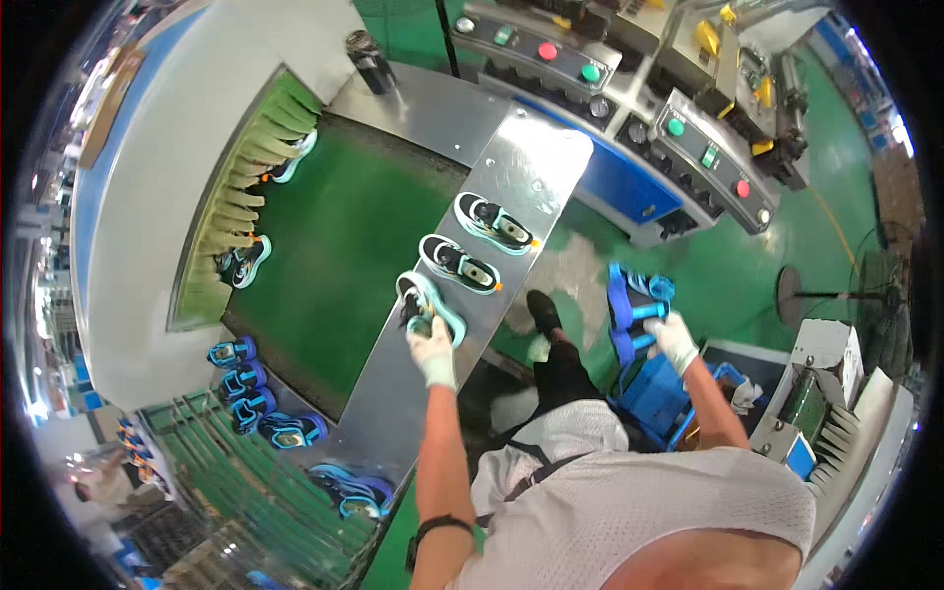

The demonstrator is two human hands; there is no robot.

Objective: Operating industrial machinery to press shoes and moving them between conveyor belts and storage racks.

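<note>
My left hand, in a white glove, is closed round the heel end of a black sneaker with a pale mint sole on the metal ledge. Two similar black sneakers, one nearer and one farther, lie just beyond it, each with an orange tab. Off to the right, my gloved right hand grips a purple and light-blue piece with short cylindrical bars. Its exact kind does not show. The fingers partly hide the bar they hold.
A green conveyor belt runs from a bristle-curtained opening, where more sneakers emerge. Purple-soled shoes line its near edge. Button panels stand at the back. A blue crate sits below my right hand; a black bottle stands beyond the belt.
</note>
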